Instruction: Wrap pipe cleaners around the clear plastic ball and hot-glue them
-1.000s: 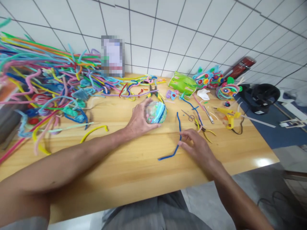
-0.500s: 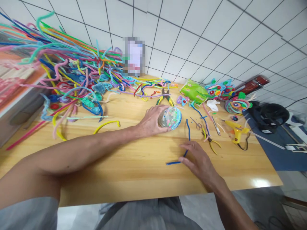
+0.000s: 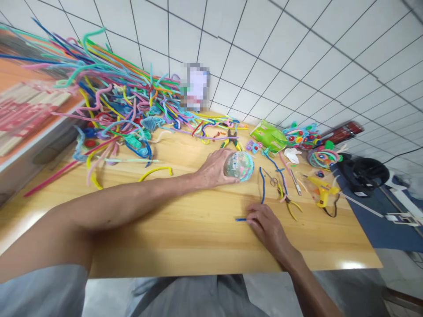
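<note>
A clear, colour-flecked round container (image 3: 239, 166) is held left of a bent blue pipe cleaner (image 3: 263, 186).

Left hand (image 3: 216, 169) round decorated ball (image 3: 240, 166); right hand (image 3: 265, 223) closed over blue pipe cleaner (image 3: 262, 185), wooden table (image 3: 185, 237).

The left arm (image 3: 132, 198) stretches forward and inward, the left hand (image 3: 214, 169) cupped with thumb below the fingers. The right forearm (image 3: 306, 273) angles inward; the right hand (image 3: 267, 222) is lowered, fingers bent.

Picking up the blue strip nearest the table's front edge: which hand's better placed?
Right, likely: the right hand covers part of that blue strip, while the left hand holds the round piece.
</note>
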Demonstrator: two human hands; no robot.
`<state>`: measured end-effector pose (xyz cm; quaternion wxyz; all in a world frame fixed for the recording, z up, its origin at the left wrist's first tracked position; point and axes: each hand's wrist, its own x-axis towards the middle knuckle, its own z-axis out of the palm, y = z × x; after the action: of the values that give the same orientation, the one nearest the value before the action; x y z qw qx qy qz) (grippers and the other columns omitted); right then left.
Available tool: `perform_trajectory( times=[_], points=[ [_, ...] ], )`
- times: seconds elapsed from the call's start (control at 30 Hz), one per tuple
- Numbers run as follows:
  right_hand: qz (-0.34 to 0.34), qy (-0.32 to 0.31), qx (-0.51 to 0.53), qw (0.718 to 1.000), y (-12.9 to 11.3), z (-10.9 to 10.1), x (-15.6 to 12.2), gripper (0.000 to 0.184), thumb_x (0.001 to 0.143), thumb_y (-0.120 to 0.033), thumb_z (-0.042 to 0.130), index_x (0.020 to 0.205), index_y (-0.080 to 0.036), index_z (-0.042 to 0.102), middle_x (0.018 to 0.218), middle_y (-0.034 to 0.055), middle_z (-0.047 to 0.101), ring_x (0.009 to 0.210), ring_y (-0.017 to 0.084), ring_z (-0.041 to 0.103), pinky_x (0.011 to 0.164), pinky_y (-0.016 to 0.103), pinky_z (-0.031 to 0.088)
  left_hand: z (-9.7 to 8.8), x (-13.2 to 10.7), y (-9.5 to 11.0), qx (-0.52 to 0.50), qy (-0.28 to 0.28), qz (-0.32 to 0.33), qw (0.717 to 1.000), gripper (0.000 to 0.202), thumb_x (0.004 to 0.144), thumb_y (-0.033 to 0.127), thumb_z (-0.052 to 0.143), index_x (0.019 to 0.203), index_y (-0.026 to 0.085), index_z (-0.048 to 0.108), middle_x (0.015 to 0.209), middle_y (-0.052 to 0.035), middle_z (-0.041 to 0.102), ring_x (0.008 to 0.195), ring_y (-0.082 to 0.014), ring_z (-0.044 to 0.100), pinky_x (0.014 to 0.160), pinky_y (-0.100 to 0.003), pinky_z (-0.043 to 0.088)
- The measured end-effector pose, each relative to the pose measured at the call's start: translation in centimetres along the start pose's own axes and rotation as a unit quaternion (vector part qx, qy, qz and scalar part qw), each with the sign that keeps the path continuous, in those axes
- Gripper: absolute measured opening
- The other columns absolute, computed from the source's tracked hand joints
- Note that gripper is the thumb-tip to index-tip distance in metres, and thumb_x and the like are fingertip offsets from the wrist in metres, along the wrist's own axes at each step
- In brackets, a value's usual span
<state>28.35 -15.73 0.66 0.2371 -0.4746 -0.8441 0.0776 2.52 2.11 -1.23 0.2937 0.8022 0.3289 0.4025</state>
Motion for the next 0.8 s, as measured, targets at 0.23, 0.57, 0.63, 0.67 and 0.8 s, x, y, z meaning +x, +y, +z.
perform_trajectory(
  times=[0.23,0.57,0.63,0.67,0.8],
  points=[
    [0.123,0.101,-0.028,0.987,1.6,-3.9,2.0,0.019,0.108,-0.040,0.062,0.108,-0.029,0.077,0.092,0.0047,0.083,0.082,0.025,0.080,0.076,0.039,0.067,-0.4,0.2,-0.6,-0.009,-0.020,0.039,0.999,0.087,0.080,0.035,0.089,0.156,0.024,0.048,0.157,-0.0163,0.061,0.149,-0.0377,0.058,0.125,-0.058,0.049],
    [0.076,0.189,-0.124,0.971,3.2,-5.5,5.1,0.020,0.104,-0.035,0.067,0.098,-0.030,0.085,0.081,0.0058,0.075,0.071,0.024,0.071,0.065,0.038,0.058,-0.7,0.0,-0.6,-0.002,-0.020,0.025,1.000,0.089,0.079,0.032,0.084,0.158,0.019,0.045,0.157,-0.0208,0.060,0.149,-0.0417,0.060,0.125,-0.061,0.049],
    [0.130,0.183,-0.039,0.974,3.0,-5.3,5.3,0.019,0.103,-0.037,0.067,0.103,-0.028,0.084,0.077,0.0028,0.077,0.065,0.020,0.071,0.063,0.035,0.058,-0.7,-0.2,-0.9,-0.005,-0.029,0.032,0.999,0.093,0.080,0.029,0.082,0.162,0.021,0.040,0.163,-0.0201,0.056,0.153,-0.0412,0.056,0.128,-0.060,0.047],
    [0.159,0.184,0.011,0.970,2.8,-5.1,5.5,0.021,0.103,-0.039,0.067,0.105,-0.027,0.084,0.078,0.0025,0.079,0.064,0.019,0.071,0.062,0.033,0.058,-0.7,-0.2,-1.1,-0.005,-0.039,0.037,0.999,0.094,0.080,0.028,0.081,0.164,0.023,0.038,0.166,-0.0193,0.053,0.156,-0.0407,0.053,0.130,-0.060,0.045],
    [0.240,0.198,0.210,0.927,2.2,-3.9,7.7,0.027,0.097,-0.047,0.072,0.103,-0.023,0.082,0.094,0.0072,0.086,0.066,0.018,0.074,0.058,0.031,0.059,-0.7,-0.3,-1.1,-0.001,-0.057,0.053,0.997,0.093,0.082,0.031,0.083,0.164,0.024,0.039,0.168,-0.0184,0.050,0.162,-0.0399,0.046,0.134,-0.058,0.040]
  ],
)
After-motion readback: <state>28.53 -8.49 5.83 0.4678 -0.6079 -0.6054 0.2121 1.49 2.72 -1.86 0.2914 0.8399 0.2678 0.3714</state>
